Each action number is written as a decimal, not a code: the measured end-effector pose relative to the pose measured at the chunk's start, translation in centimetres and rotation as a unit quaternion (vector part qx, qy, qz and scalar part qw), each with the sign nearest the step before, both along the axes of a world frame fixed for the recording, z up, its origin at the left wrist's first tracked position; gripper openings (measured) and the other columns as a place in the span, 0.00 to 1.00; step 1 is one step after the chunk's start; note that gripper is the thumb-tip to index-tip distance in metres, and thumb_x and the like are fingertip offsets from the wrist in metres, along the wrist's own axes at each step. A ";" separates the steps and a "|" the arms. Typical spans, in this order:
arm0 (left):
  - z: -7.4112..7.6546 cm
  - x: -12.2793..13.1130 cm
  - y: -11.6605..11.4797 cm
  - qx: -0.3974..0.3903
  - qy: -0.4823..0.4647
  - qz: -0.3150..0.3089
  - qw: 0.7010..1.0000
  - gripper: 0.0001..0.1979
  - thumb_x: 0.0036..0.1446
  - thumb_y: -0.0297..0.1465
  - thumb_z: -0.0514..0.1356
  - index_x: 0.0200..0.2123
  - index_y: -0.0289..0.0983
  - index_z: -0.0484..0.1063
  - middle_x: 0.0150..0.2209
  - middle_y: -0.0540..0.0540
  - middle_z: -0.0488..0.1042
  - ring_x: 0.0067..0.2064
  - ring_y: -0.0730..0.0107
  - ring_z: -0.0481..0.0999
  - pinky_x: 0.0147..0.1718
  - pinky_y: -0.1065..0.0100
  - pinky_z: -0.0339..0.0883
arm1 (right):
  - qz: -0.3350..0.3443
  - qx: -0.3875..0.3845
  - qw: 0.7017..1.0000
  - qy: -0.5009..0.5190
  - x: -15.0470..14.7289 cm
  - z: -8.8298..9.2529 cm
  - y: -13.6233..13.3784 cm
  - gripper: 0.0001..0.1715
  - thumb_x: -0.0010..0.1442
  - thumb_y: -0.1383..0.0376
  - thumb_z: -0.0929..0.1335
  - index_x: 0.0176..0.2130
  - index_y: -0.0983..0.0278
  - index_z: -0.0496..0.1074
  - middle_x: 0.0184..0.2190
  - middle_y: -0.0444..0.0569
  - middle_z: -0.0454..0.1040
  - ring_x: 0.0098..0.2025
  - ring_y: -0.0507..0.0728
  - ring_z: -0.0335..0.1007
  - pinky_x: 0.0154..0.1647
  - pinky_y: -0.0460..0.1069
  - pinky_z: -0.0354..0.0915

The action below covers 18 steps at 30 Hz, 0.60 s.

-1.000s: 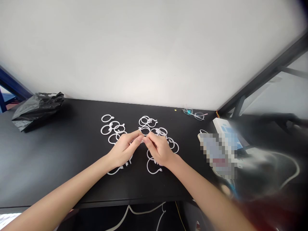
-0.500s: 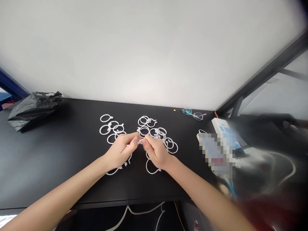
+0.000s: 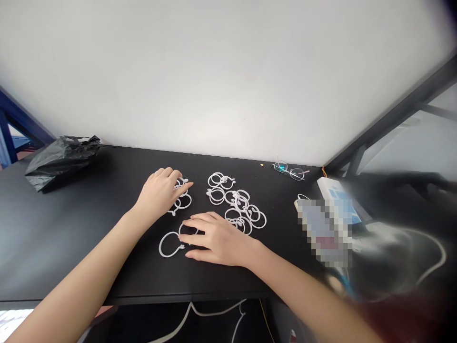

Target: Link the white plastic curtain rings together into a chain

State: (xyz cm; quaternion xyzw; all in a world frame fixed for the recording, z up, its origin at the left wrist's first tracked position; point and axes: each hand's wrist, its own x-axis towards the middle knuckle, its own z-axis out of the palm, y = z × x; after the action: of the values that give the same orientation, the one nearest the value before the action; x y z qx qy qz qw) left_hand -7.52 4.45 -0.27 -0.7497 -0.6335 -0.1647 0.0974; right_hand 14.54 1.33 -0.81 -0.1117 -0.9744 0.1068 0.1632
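Many white rings [image 3: 217, 203] lie on the table [image 3: 89, 228]; the left hand [image 3: 159, 191] half-curls over some, grip unclear; the right hand [image 3: 218, 237] splays, ungripping, over another.

The left hand [image 3: 159, 193] arches palm-down, farther forward than the loosely spread right hand [image 3: 218, 239].

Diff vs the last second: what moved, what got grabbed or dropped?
Left hand moved left and farther out, over the left group of white rings. Right hand moved left and nearer, fingers spread by the near open ring. The white piece pinched between them is no longer there; where it went is unclear. Unchanged: right ring group, eyeglasses, black plastic bag.
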 end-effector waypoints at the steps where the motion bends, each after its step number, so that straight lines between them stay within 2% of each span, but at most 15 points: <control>1: -0.2 0.0 0.0 -0.005 0.009 -0.002 1.000 0.16 0.63 0.43 0.54 0.36 0.35 0.70 0.35 0.41 0.74 0.37 0.55 0.72 0.35 0.61 0.63 | -0.006 0.003 1.000 -0.016 0.1 0.0 0.1 0.18 0.69 0.59 0.61 0.50 0.64 0.73 0.56 0.55 0.70 0.59 0.60 0.60 0.58 0.54 0.60; 7: -1.0 -0.2 0.0 -0.037 0.044 0.024 0.998 0.14 0.62 0.39 0.56 0.39 0.33 0.72 0.38 0.39 0.73 0.42 0.51 0.72 0.36 0.59 0.66 | -0.090 -0.018 0.996 -0.016 0.8 0.1 1.0 0.13 0.68 0.66 0.63 0.40 0.66 0.77 0.52 0.54 0.73 0.53 0.58 0.66 0.57 0.54 0.62; 11: -0.6 0.2 -0.3 -0.003 0.022 0.025 0.999 0.13 0.62 0.38 0.55 0.41 0.34 0.72 0.42 0.38 0.73 0.44 0.50 0.71 0.39 0.56 0.65 | -0.148 -0.038 0.988 0.003 1.2 0.1 1.4 0.09 0.65 0.65 0.67 0.39 0.67 0.76 0.45 0.54 0.75 0.49 0.59 0.69 0.53 0.54 0.65; 14: 0.2 1.1 -0.7 0.011 -0.082 -0.067 0.994 0.11 0.63 0.35 0.53 0.42 0.36 0.71 0.42 0.42 0.73 0.43 0.57 0.70 0.43 0.58 0.65 | -0.162 -0.047 0.986 0.000 1.1 0.1 1.5 0.07 0.64 0.68 0.67 0.36 0.67 0.76 0.39 0.52 0.74 0.44 0.58 0.70 0.48 0.53 0.67; 16: 0.6 1.9 -1.1 -0.016 -0.150 -0.147 0.978 0.10 0.64 0.35 0.52 0.42 0.37 0.70 0.42 0.44 0.72 0.43 0.61 0.70 0.44 0.61 0.65 | -0.160 -0.064 0.985 0.000 1.0 -0.1 1.5 0.07 0.64 0.70 0.66 0.35 0.66 0.75 0.36 0.50 0.73 0.40 0.56 0.70 0.43 0.51 0.67; 18: 0.8 2.7 -1.6 -0.054 -0.187 -0.200 0.960 0.11 0.66 0.34 0.51 0.44 0.37 0.70 0.44 0.44 0.72 0.45 0.62 0.70 0.45 0.62 0.65 | -0.163 -0.100 0.981 0.011 0.9 -0.2 1.5 0.06 0.63 0.72 0.66 0.35 0.66 0.74 0.34 0.49 0.72 0.36 0.54 0.70 0.39 0.49 0.67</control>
State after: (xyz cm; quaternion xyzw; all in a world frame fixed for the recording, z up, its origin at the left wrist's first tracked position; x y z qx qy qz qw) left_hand -4.82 2.87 0.58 -0.8209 -0.4856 -0.2839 -0.0988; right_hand 15.48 2.83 -0.99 -0.2834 -0.9256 0.1771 0.1774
